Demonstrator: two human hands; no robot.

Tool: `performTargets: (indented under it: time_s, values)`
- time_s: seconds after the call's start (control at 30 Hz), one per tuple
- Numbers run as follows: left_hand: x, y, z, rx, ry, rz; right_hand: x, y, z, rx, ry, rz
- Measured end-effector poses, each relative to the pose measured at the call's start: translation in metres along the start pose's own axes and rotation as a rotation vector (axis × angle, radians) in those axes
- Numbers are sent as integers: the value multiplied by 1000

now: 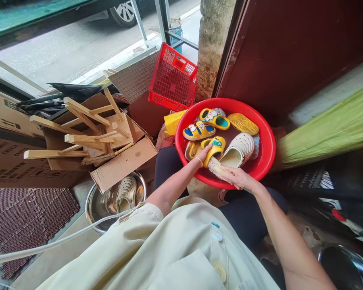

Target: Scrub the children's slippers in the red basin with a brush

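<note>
One wide, round red plastic basin (271, 145) holds all the footwear told of next. Largest is a white, perforated rubber clog (243, 146), its long axis slanting, rounded toe pointing to the far right and open heel to the near left. Beside it, over the basin's near half, is a yellow slide with a green figure on its strap (217, 141); the strap faces up and its arched opening faces near and right, but which end is the toe I cannot tell. The left hand (202, 156) grips this slide. Smaller still, a pale, bristly brush (216, 167) is held in the curled right hand (238, 178), its long axis running from the slide down rightward.
</note>
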State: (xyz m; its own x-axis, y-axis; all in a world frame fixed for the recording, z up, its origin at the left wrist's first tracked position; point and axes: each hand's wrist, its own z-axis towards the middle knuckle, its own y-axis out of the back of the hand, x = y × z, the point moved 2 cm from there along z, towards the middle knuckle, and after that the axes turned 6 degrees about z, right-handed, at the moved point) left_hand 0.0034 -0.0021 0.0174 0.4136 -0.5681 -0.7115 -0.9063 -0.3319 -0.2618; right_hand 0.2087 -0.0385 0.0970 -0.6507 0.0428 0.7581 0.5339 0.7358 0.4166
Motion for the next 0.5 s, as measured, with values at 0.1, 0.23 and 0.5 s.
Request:
performTargets:
  time_s: [0.1,0.23,0.5]
  values:
    - [0,-4,-6,5,1,67,20,5,-7,-42,34,-401]
    - [1,-6,-7,-13,-61,156,45,-13,-14,-109,-72,-860]
    - [12,-7,-1,9,-41,114,31,-34,10,-252,-239,-883]
